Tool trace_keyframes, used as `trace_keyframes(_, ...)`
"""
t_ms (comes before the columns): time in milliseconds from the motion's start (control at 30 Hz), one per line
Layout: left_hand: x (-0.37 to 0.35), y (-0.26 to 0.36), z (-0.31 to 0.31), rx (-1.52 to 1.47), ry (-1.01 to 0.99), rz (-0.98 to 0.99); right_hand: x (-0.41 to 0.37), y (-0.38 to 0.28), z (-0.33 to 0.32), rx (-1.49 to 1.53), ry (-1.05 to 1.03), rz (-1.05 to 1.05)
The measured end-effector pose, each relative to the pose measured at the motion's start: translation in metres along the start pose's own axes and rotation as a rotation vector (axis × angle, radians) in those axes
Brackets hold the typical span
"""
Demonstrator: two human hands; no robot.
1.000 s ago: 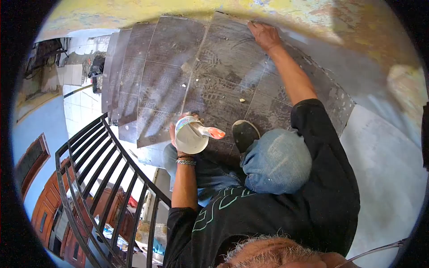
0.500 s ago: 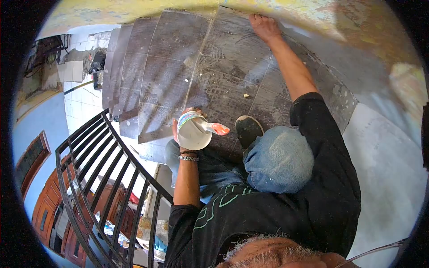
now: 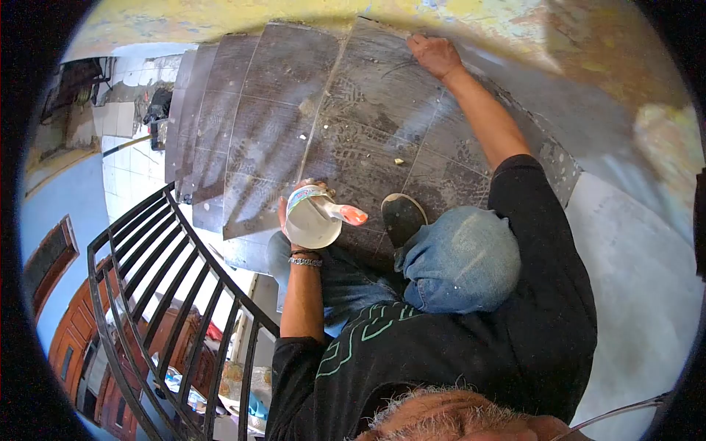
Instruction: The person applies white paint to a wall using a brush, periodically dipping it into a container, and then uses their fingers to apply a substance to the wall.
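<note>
**Cup in the left hand, right hand at the wall joint**

The left hand [image 3: 288,213] is closed round a white plastic cup [image 3: 309,228], held tipped over the near edge of the dark floor tiles [image 3: 368,110], just in front of the person's bent legs. The inside of the cup shows pale and whitish; whether that is a filling or the bare wall of the cup cannot be told. A small tool with an orange-red handle [image 3: 348,214] stands in the cup, its handle sticking out over the rim to the right. A coloured printed band runs round the cup's rim, but its writing is too small to read.

The right hand [image 3: 435,55] is stretched far forward, its fingers pressed down where the far tile meets the yellow wall [image 3: 220,15]. Whether it grips anything there cannot be told.

A metal bracelet [image 3: 305,261] sits on the left wrist. A dark shoe [image 3: 401,217] rests on the tiles beside the cup, next to a knee in blue jeans [image 3: 460,257]. The tiles carry dusty shoe prints and small pale crumbs [image 3: 398,162]. A black metal railing [image 3: 169,272] curves away on the left.
</note>
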State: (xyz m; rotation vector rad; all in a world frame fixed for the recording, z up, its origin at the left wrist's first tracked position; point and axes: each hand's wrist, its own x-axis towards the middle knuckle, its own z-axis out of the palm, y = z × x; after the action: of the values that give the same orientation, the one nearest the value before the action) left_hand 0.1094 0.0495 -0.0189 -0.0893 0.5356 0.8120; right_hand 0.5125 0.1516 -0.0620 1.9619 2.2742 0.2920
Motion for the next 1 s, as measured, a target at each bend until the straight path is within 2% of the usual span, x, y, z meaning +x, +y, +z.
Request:
trace_keyframes(33, -0.001, -0.001, 0.004, -0.094, 0.079, 0.027, 0.004, -0.001, 0.000, -0.076, -0.081, -0.006)
trace_keyframes(100, -0.004, 0.001, 0.000, -0.195, 0.169, 0.070, 0.005, -0.001, 0.000, -0.060, -0.067, -0.011)
trace_keyframes(200, 0.001, 0.005, -0.009, -0.084, -0.013, 0.001, 0.007, -0.004, 0.003, -0.045, -0.063, 0.011)
trace_keyframes(400, 0.003, 0.002, 0.004, -0.084, -0.047, 0.018, 0.008, 0.000, -0.003, -0.063, -0.057, 0.006)
trace_keyframes(500, 0.002, -0.002, 0.000, -0.127, 0.057, 0.049, 0.012, -0.001, -0.005, -0.054, -0.061, -0.013)
trace_keyframes(633, 0.001, 0.000, 0.002, -0.104, 0.081, 0.049, 0.021, -0.002, 0.001, -0.112, -0.087, -0.066)
trace_keyframes(700, 0.001, 0.002, 0.007, -0.051, -0.023, 0.011, 0.024, -0.003, -0.002, -0.087, -0.103, -0.064)
trace_keyframes(833, 0.001, 0.001, 0.008, -0.090, 0.057, 0.033, 0.028, -0.004, 0.010, -0.052, -0.162, 0.012)
trace_keyframes(900, 0.000, 0.002, 0.021, -0.411, 0.178, -0.030, 0.018, -0.001, 0.027, 0.061, -0.117, 0.083)
trace_keyframes(933, 0.000, 0.002, 0.014, -0.412, 0.177, -0.032, 0.014, 0.001, 0.031, 0.174, -0.069, 0.154)
trace_keyframes(967, 0.003, 0.002, 0.005, -0.232, 0.068, -0.003, 0.010, -0.002, 0.018, 0.170, -0.069, 0.155)
trace_keyframes(1000, 0.004, 0.002, -0.004, -0.052, -0.040, 0.026, -0.001, -0.008, 0.002, 0.157, -0.182, 0.077)
